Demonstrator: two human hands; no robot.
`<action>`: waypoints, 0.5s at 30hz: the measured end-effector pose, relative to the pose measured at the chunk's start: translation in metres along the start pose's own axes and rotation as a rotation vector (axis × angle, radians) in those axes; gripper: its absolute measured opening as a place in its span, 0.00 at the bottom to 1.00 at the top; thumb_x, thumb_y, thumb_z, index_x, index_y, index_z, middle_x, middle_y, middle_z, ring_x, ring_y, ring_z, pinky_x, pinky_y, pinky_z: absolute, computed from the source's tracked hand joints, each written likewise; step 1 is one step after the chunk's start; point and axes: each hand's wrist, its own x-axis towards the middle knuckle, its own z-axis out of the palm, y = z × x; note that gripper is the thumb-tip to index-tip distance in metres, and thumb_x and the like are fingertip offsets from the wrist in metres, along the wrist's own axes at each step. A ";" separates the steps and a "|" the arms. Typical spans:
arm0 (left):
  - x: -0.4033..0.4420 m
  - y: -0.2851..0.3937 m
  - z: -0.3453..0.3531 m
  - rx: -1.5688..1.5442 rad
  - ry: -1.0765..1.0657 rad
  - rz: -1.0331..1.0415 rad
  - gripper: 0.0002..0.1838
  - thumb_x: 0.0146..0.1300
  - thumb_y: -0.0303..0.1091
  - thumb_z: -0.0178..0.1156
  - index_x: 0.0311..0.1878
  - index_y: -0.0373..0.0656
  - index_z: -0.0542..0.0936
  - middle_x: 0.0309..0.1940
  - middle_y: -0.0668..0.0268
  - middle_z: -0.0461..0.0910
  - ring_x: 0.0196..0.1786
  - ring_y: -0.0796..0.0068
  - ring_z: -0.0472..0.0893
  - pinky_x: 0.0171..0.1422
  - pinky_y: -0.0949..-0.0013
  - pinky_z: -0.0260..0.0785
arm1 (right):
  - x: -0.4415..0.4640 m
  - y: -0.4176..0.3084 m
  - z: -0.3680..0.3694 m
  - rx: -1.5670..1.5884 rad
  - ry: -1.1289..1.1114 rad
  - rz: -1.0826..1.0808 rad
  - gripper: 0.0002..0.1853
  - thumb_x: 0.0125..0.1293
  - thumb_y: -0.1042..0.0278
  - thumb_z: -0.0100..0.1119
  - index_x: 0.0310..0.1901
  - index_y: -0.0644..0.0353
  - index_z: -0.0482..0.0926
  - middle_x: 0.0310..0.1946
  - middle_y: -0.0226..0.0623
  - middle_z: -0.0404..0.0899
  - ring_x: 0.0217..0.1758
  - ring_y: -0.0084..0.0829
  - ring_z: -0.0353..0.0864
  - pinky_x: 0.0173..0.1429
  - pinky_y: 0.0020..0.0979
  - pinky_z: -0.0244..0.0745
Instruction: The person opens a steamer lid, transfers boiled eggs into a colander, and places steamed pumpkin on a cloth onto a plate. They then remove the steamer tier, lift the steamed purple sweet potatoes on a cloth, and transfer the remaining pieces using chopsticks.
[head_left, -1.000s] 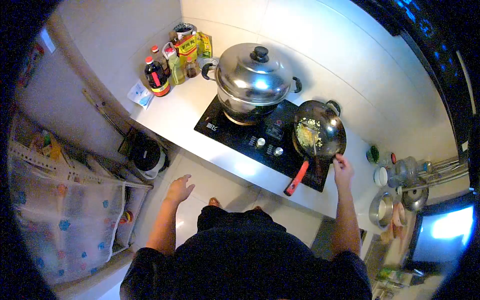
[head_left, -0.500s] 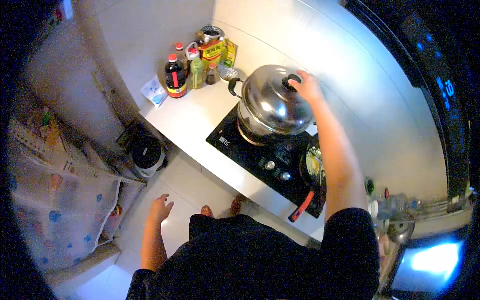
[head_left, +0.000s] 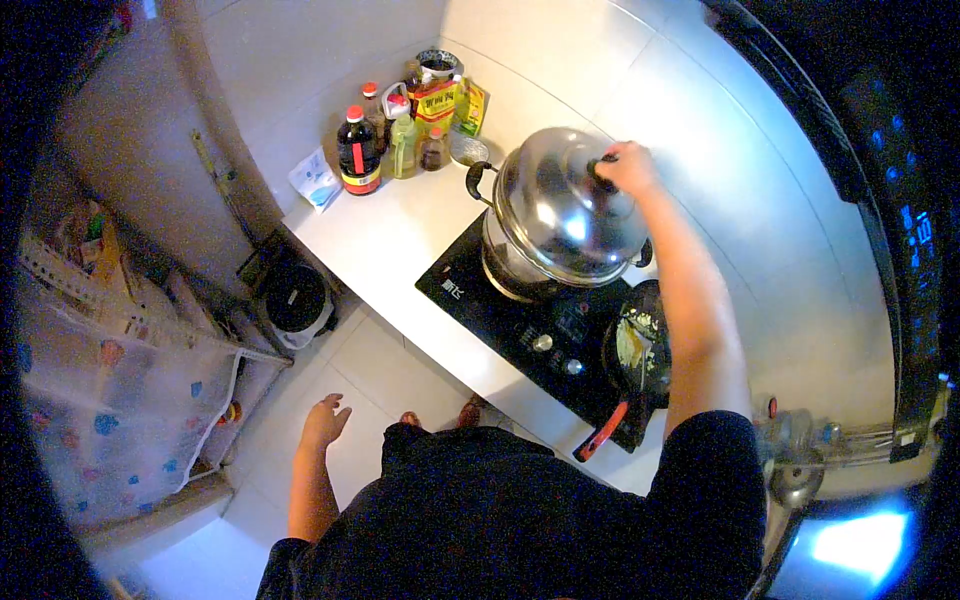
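Observation:
My right hand [head_left: 628, 168] grips the black knob of the domed metal lid [head_left: 560, 200], which sits tilted on the large steel pot [head_left: 512, 268]. My left hand [head_left: 325, 420] hangs over the floor with its fingers apart, holding nothing. The pot rests on the black cooktop [head_left: 450, 270]. Beside it on the right is a dark wok with a red handle [head_left: 601, 432], partly hidden by my right arm. Pale chopped food [head_left: 630, 343] and a utensil lie in the wok.
Sauce bottles [head_left: 359, 155], a yellow packet [head_left: 435, 105] and a white packet [head_left: 315, 182] stand at the counter's back left. A black-topped appliance [head_left: 295, 298] is on the left. Dishes are at the right, beneath a dark range hood [head_left: 800, 120].
My right hand has gone from beside the wok to the lid's knob and closed on it. The lid is now tilted. My left hand has moved lower and stays apart from everything.

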 end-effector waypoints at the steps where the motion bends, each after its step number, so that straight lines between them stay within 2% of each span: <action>1: 0.005 0.002 0.000 -0.013 -0.004 0.010 0.23 0.51 0.41 0.59 0.49 0.42 0.72 0.43 0.53 0.76 0.45 0.57 0.77 0.49 0.61 0.69 | 0.001 0.005 -0.012 0.054 0.035 0.011 0.19 0.40 0.56 0.61 0.35 0.57 0.81 0.31 0.46 0.79 0.38 0.39 0.80 0.46 0.33 0.73; 6: 0.022 0.011 -0.004 0.049 -0.007 0.063 0.23 0.51 0.41 0.59 0.50 0.42 0.72 0.43 0.54 0.77 0.45 0.57 0.77 0.50 0.62 0.69 | 0.002 0.031 -0.080 0.072 0.244 0.015 0.20 0.42 0.52 0.63 0.35 0.57 0.81 0.30 0.45 0.80 0.36 0.38 0.80 0.45 0.33 0.73; 7: 0.024 0.011 -0.003 0.045 -0.010 0.063 0.22 0.51 0.41 0.59 0.50 0.43 0.72 0.43 0.54 0.77 0.45 0.57 0.77 0.50 0.62 0.68 | 0.001 0.034 -0.090 0.146 0.233 0.111 0.21 0.43 0.51 0.63 0.36 0.58 0.81 0.30 0.47 0.80 0.36 0.39 0.80 0.44 0.33 0.73; 11: 0.025 0.026 -0.006 0.073 -0.065 0.082 0.22 0.51 0.41 0.59 0.49 0.42 0.72 0.43 0.54 0.77 0.45 0.58 0.77 0.50 0.62 0.68 | -0.012 0.054 -0.107 0.166 0.326 0.159 0.23 0.44 0.49 0.63 0.37 0.59 0.81 0.30 0.50 0.79 0.36 0.40 0.80 0.42 0.33 0.73; 14: 0.027 0.031 -0.007 0.074 -0.094 0.086 0.23 0.51 0.41 0.59 0.49 0.42 0.72 0.43 0.54 0.77 0.45 0.58 0.77 0.50 0.62 0.68 | -0.022 0.066 -0.107 0.119 0.370 0.115 0.19 0.49 0.57 0.62 0.39 0.62 0.79 0.19 0.35 0.77 0.17 0.20 0.71 0.24 0.24 0.67; 15: 0.029 0.030 -0.006 0.073 -0.099 0.092 0.23 0.51 0.41 0.59 0.49 0.42 0.72 0.43 0.54 0.77 0.46 0.58 0.76 0.51 0.62 0.68 | -0.026 0.065 -0.108 0.134 0.334 0.159 0.20 0.47 0.55 0.62 0.39 0.61 0.80 0.23 0.40 0.78 0.23 0.25 0.74 0.30 0.27 0.69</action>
